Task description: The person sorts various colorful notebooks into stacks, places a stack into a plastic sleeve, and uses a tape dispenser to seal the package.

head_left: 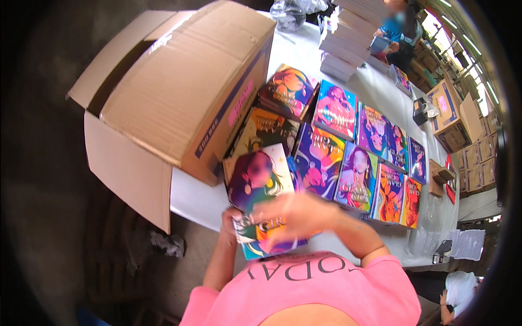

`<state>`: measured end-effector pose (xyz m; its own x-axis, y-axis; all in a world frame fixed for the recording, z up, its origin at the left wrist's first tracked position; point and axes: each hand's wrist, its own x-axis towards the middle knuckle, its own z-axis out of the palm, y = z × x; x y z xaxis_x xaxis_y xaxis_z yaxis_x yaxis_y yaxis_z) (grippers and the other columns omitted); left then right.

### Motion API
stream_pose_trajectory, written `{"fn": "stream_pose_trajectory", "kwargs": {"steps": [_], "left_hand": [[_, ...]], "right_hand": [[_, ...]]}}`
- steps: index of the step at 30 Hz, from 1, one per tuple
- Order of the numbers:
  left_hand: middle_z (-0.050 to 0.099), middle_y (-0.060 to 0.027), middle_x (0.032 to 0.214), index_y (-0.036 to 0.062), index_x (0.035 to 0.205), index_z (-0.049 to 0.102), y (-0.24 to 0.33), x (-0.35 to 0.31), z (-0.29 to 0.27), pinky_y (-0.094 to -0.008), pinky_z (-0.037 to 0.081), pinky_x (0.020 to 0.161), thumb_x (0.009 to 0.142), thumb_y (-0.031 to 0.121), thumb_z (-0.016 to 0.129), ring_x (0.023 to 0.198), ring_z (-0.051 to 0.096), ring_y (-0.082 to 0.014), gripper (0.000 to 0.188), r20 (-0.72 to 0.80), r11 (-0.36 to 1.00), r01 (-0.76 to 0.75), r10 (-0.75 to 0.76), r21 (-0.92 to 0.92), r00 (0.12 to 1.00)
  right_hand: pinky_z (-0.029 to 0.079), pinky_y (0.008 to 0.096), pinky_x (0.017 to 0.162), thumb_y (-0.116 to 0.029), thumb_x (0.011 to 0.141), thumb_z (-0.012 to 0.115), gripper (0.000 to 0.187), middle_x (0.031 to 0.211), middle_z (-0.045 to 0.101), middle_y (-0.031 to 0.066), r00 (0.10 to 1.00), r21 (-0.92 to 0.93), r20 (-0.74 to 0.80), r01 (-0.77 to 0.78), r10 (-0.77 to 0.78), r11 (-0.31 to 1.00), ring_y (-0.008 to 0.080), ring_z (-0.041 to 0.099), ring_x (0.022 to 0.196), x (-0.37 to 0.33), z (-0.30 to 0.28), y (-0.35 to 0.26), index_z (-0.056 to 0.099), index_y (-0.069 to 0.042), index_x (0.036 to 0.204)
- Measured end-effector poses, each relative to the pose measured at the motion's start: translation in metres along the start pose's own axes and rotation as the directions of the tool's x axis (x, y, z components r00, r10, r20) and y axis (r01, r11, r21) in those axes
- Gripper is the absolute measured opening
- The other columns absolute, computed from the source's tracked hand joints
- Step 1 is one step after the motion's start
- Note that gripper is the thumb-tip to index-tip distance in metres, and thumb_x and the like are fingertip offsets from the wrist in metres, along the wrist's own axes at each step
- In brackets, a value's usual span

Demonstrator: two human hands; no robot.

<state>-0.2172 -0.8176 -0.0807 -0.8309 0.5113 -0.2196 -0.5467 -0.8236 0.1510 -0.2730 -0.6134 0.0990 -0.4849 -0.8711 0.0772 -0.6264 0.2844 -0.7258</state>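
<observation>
Your left hand (230, 220) curls closed around the left edge of the glossy illustrated books (244, 185), which sit just in front of your pink shirt (326, 290) at the near side of the white desk (194, 202); your right hand (299, 213), blurred and partly open, crosses above their covers, though whether it grips them cannot be told; a large cardboard box (185, 81), flaps spread, stands to the left; colorful book stacks (321, 157) fill the desk beyond and to the right, with a tall pile of books (350, 35) rising at the far end.
</observation>
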Motion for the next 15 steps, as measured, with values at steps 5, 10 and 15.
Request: {"fn": "stream_pose_trajectory", "kwargs": {"steps": [5, 10, 15], "left_hand": [[0.059, -0.0202, 0.110, -0.0030, 0.120, 0.049, -0.018, 0.017, -0.003, -0.0440, 0.053, 0.081, 0.056, 0.008, 0.052, 0.092, 0.063, -0.0344, 0.066, 0.187, 0.970, -0.030, 0.077, -0.241, 0.979], [0.060, -0.0197, 0.108, -0.0032, 0.119, 0.049, -0.002, 0.028, -0.006, -0.0438, 0.053, 0.081, 0.056, 0.008, 0.052, 0.090, 0.063, -0.0340, 0.065, 0.114, 0.986, -0.023, 0.042, -0.162, 0.993], [0.061, -0.0192, 0.106, -0.0033, 0.118, 0.050, 0.003, 0.042, -0.005, -0.0436, 0.053, 0.080, 0.056, 0.008, 0.053, 0.089, 0.063, -0.0336, 0.063, 0.095, 0.989, -0.086, 0.098, -0.124, 0.991]], "right_hand": [[0.033, 0.0428, 0.103, -0.035, 0.075, 0.068, 0.068, 0.135, 0.040, 0.0244, 0.629, -0.294, -0.723, -0.654, 0.286, 0.697, 0.0368, 0.038, 0.127, 0.074, -0.100, 0.179, 0.045, 0.000, 0.128], [0.041, 0.0411, 0.093, -0.034, 0.079, 0.063, 0.057, 0.117, 0.053, 0.0250, 0.589, -0.331, -0.722, -0.754, 0.362, 0.567, 0.0351, 0.051, 0.112, 0.070, -0.066, 0.278, 0.049, -0.005, 0.127], [0.050, 0.0312, 0.074, -0.007, 0.085, 0.060, 0.017, 0.088, 0.068, 0.0106, 0.404, 0.414, -0.831, -0.009, 0.382, 0.910, 0.0140, 0.063, 0.083, -0.026, -0.101, 0.168, 0.067, 0.000, 0.099]]}}
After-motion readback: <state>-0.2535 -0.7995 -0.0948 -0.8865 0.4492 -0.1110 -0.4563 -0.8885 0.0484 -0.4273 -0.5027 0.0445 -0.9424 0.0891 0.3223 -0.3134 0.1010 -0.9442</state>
